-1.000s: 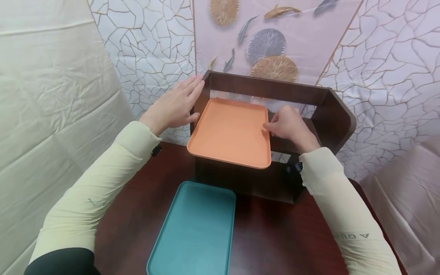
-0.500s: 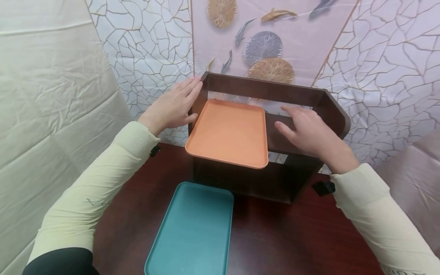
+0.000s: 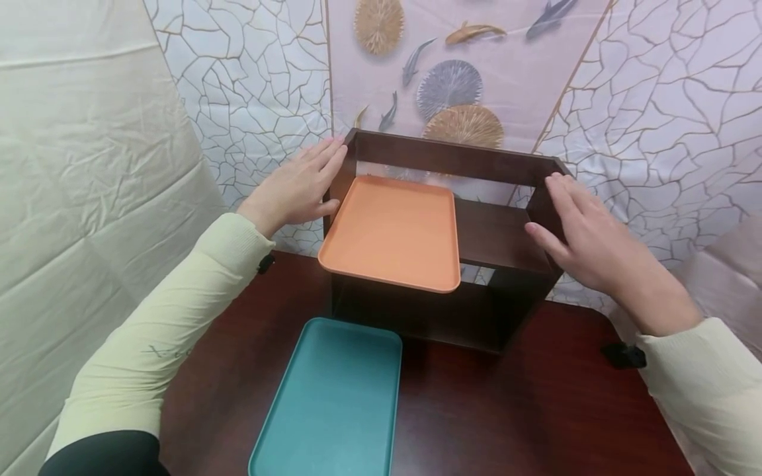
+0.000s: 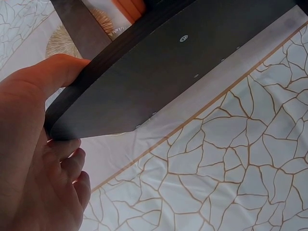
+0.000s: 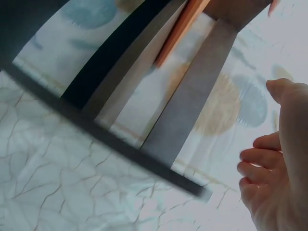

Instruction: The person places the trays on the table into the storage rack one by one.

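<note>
My left hand (image 3: 297, 188) grips the left side panel (image 4: 159, 67) of a dark brown two-tier shelf rack (image 3: 497, 235). In the left wrist view its thumb lies over the panel's edge, with the fingers on the other side. An orange tray (image 3: 393, 231) lies on the upper tier, toward the left, its near end jutting past the front. My right hand (image 3: 601, 248) is at the rack's right side panel, holding nothing, fingers extended and thumb spread. The right wrist view shows a gap between that hand (image 5: 269, 168) and the panel's edge (image 5: 110, 144).
On the dark red table (image 3: 476, 410), a teal tray (image 3: 333, 396) lies in front of the rack. Behind the rack hangs a patterned cloth (image 3: 256, 79) with fish and gold lines. Pale cloth (image 3: 101, 165) hangs at the left.
My right hand has let go of the orange tray's right edge and moved right to the rack's right side panel. The left hand stays on the left panel.
</note>
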Available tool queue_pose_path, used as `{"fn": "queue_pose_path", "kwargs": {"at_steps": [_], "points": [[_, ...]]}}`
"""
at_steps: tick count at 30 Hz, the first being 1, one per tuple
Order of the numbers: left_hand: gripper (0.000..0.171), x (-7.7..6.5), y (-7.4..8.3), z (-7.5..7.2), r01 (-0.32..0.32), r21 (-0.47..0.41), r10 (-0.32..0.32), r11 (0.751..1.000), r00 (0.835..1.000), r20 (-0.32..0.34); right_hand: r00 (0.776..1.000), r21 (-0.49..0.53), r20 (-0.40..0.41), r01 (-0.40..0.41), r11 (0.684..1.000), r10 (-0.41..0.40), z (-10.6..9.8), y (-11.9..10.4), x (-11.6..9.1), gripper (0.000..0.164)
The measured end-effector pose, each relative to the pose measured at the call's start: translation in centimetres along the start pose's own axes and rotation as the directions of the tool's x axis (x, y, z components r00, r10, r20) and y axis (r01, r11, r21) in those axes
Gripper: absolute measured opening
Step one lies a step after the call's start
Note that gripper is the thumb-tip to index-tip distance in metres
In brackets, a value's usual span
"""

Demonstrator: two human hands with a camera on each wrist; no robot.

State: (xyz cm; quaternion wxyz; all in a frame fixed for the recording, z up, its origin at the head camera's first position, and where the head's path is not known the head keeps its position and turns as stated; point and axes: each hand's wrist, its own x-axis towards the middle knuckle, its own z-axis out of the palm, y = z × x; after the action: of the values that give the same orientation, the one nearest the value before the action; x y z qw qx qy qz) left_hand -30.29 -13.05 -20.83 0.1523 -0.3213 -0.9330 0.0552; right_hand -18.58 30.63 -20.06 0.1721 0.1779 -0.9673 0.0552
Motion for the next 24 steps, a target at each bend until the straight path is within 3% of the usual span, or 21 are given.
{"fn": "queue_pose_path", "kwargs": {"at_steps": [13,24], "points": [[0.091,0.2,0.1,0.1,0.015,-0.01,-0.015,1.0,1.0,0.017,0.994,-0.113,-0.102,0.022,0.993,-0.034,1.7,3.6,-1.9,0.081],[0.091,0.1,0.0,-0.5,-0.008,-0.023,0.008,1.0,0.999,0.034,0.995,-0.1,-0.097,-0.008,0.995,-0.001,3.0,4.8,-2.1,0.085]]}}
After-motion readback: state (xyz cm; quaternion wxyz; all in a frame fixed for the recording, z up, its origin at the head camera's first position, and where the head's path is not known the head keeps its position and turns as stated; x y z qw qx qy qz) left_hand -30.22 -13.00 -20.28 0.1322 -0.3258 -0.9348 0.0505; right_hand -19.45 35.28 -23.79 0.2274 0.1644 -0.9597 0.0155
